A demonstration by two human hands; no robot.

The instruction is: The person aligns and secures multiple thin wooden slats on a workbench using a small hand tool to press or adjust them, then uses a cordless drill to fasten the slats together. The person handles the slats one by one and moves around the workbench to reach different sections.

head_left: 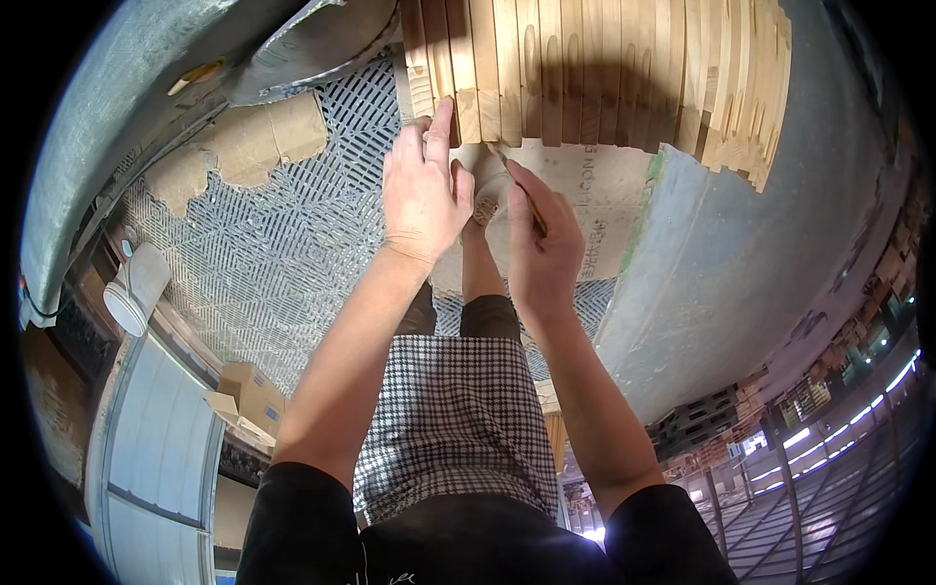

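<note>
A row of pale wooden strips stands side by side at the top, their near ends facing me. My left hand rests at the left part of the row, its index finger stretched out against a strip and its thumb apart; nothing shows in its grasp. Pinched in my right hand is a thin brown-handled tool. Its narrow tip points up and left to the lower edge of the strips, near the left hand. The tip is too small to tell whether it is a blade or a brush.
Grey slatted matting covers the floor, with torn cardboard and a flat board on it. A grey curved surface lies right of my arms. Left are a white bucket and a cardboard box.
</note>
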